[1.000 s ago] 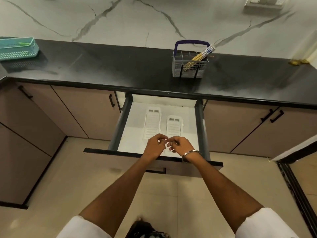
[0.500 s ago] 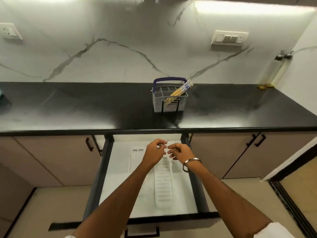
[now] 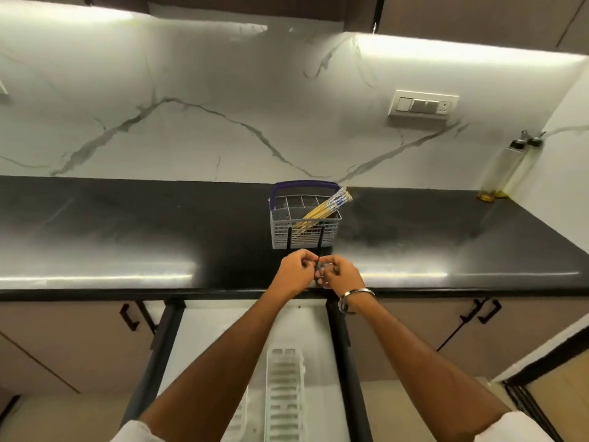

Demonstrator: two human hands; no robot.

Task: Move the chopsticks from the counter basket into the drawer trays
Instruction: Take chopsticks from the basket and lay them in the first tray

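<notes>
black bench (image 3: 127, 237) carrying grey basket (image 3: 304, 228), bamboo chopsticks (image 3: 322, 210) leaning inside it, left hand (image 3: 294, 272) and right hand (image 3: 341, 277) meeting fingertip to fingertip just before the basket, fingers curled, holding nothing visible, white trays (image 3: 283, 393) in open drawer (image 3: 342, 362) below

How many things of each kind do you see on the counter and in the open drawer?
Basket: 1
Chopstick bundle: 1, sticks too close to count
Bottles: 2
Drawer trays: 2, the left one mostly hidden by an arm
Total: 6
</notes>
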